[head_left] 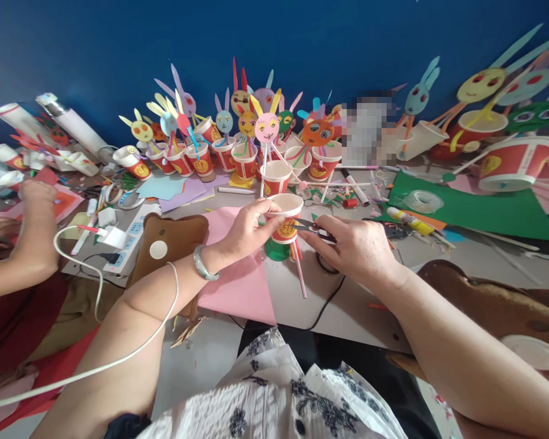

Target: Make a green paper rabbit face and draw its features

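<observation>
Paper cup [286,233], red with a yellow emblem, is held mouth-up at the center, its long axis close to upright, over a grey table [361,317]. The left hand [251,227] pinches its wall from the left, thumb in front, other fingers near the rim. From the right, the right hand [354,247] has its fingers closed around the handles of dark scissors [318,230]. They lie nearly level, crossing the cup's axis, tips pointing left at its side. The blades look slightly parted; whether they touch the cup is unclear. A striped straw [299,274] slants down below the cup.
</observation>
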`<act>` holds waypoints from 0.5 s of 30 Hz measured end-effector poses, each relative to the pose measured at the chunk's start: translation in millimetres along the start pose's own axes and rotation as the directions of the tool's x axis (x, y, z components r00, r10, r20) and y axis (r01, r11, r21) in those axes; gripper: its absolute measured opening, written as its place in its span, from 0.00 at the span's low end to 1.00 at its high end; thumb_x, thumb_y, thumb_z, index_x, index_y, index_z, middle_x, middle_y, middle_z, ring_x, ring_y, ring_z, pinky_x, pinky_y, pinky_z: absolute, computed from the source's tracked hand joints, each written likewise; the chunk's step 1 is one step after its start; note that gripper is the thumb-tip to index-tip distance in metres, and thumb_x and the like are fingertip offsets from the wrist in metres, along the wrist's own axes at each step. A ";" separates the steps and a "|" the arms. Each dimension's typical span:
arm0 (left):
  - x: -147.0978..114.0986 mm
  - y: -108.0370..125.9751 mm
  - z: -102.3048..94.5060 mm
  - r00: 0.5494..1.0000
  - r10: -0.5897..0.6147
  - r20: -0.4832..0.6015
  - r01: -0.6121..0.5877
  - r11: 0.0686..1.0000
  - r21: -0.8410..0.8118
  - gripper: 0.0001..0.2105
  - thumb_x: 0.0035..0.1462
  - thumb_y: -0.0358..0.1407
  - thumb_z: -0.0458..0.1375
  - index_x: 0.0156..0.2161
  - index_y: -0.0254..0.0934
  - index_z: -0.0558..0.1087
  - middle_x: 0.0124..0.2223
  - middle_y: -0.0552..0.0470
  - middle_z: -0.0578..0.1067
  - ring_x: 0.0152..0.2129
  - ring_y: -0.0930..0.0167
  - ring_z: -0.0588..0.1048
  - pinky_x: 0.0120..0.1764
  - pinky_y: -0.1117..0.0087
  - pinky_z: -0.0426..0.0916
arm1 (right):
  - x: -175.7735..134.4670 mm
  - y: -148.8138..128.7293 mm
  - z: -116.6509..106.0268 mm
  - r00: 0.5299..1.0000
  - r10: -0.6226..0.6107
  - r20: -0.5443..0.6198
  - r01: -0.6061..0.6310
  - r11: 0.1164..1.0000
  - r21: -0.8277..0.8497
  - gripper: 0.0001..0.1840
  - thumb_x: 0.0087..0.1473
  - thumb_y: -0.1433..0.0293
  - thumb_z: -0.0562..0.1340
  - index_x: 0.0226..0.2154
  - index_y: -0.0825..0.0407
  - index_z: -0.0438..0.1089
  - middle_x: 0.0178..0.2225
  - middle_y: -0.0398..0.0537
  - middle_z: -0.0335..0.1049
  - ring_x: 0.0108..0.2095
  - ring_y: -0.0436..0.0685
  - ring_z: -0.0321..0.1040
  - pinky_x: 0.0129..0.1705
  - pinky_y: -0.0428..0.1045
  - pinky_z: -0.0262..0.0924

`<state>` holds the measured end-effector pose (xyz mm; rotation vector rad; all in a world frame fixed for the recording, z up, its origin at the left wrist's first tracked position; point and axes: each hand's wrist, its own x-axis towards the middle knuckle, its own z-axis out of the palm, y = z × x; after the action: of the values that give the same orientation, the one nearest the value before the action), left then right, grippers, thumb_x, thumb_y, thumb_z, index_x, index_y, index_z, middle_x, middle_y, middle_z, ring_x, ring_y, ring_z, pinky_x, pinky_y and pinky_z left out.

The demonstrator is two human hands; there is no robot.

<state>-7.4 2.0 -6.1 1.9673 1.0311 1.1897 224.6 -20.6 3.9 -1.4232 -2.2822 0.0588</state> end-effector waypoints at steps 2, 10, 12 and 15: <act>1.1 -2.5 -0.3 0.999 -0.032 -0.022 0.031 0.998 -0.052 0.17 0.67 0.51 0.58 0.38 0.39 0.71 0.37 0.51 0.76 0.35 0.71 0.74 0.41 0.69 0.70 | 0.9 -3.1 -0.6 0.999 0.040 0.010 -0.040 0.991 0.124 0.29 0.65 0.45 0.53 0.29 0.49 0.72 0.19 0.45 0.65 0.20 0.53 0.58 0.26 0.50 0.45; 3.1 -10.6 2.6 0.995 -0.086 -0.057 0.077 0.987 -0.140 0.19 0.65 0.55 0.59 0.37 0.39 0.70 0.36 0.53 0.74 0.34 0.72 0.73 0.40 0.70 0.70 | 3.6 -8.4 1.0 0.990 0.134 0.045 -0.141 0.935 0.324 0.26 0.63 0.46 0.56 0.26 0.48 0.68 0.17 0.42 0.61 0.19 0.51 0.53 0.25 0.49 0.49; 2.8 -7.1 2.3 0.998 -0.043 -0.050 0.036 0.990 -0.138 0.19 0.65 0.55 0.59 0.37 0.39 0.71 0.36 0.53 0.75 0.34 0.72 0.73 0.41 0.70 0.70 | 2.8 -7.6 0.5 0.993 0.115 0.028 -0.118 0.955 0.271 0.26 0.63 0.46 0.55 0.27 0.48 0.69 0.17 0.43 0.62 0.20 0.52 0.55 0.26 0.49 0.48; 2.6 -0.7 -0.6 1.000 -0.021 -0.020 0.020 0.997 -0.078 0.18 0.67 0.53 0.58 0.38 0.39 0.72 0.37 0.51 0.77 0.35 0.71 0.75 0.41 0.69 0.71 | 1.1 -5.7 -0.6 0.998 0.064 -0.010 -0.062 0.986 0.153 0.28 0.64 0.44 0.53 0.30 0.49 0.71 0.19 0.46 0.66 0.21 0.54 0.60 0.26 0.50 0.47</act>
<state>-7.4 4.6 -5.3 1.8841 0.9985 1.2232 219.6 -22.5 6.3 -1.4115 -2.1698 0.2366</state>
